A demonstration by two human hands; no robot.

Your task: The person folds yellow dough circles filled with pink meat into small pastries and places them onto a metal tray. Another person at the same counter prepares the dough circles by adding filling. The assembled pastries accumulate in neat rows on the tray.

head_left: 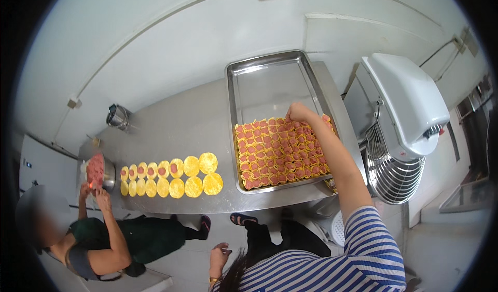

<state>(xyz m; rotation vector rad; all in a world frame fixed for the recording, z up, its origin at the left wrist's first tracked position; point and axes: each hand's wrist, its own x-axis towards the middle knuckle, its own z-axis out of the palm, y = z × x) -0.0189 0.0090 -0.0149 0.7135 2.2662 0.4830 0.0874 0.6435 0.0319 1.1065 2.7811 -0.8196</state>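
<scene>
Fingers of right hand (298, 113) curled down onto top row of filled dumplings (280, 152) in steel tray (270, 74); grip hidden. Left hand (219, 255) hanging loose, empty, below table (181, 115). Risk: forearm brushing and crushing finished rows.

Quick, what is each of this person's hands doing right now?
Right hand: reaching into the steel tray, curled at the top row of filled dumplings; grip cannot be told.
Left hand: hanging low, loosely open, holding nothing.
</scene>
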